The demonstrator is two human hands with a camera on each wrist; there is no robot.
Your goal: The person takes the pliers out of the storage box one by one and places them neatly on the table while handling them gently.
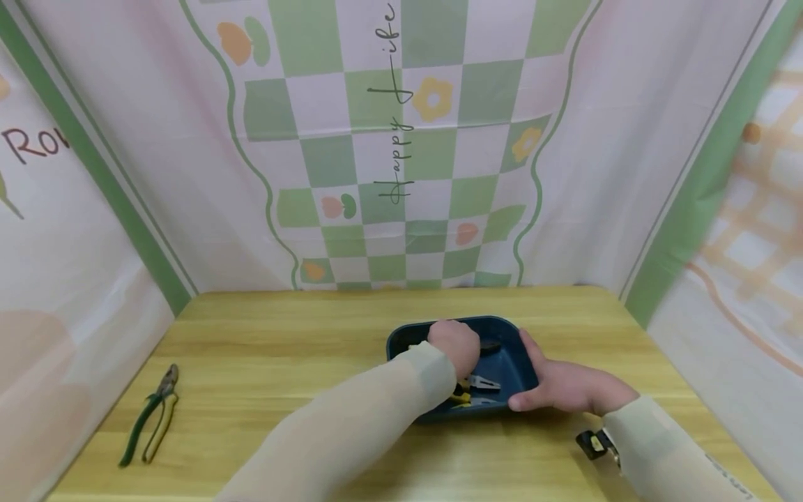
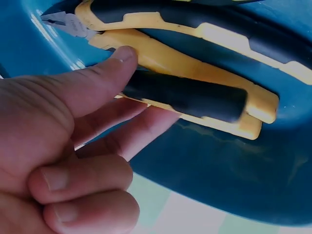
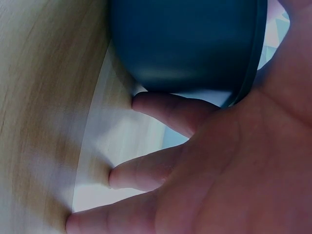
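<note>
A dark blue plastic bin (image 1: 517, 369) stands on the wooden table, with pliers inside it. My left hand (image 1: 456, 345) reaches into the bin and, in the left wrist view, pinches a yellow-and-black handle of a pair of pliers (image 2: 187, 97) between thumb and fingers. The head of these pliers is not clearly seen. Just beyond lies another yellow-and-black handle (image 2: 209, 31). My right hand (image 1: 558, 387) rests against the bin's right side, thumb near the front corner. In the right wrist view its fingers (image 3: 141, 170) are spread and straight, tips down at the tabletop.
Combination pliers (image 1: 159, 411) with green and yellowish handles lie at the table's left. Inside the bin, more metal plier jaws and a dark tool (image 1: 489, 346) show past the left hand. Printed fabric curtains (image 1: 389, 174) enclose the table's back and sides.
</note>
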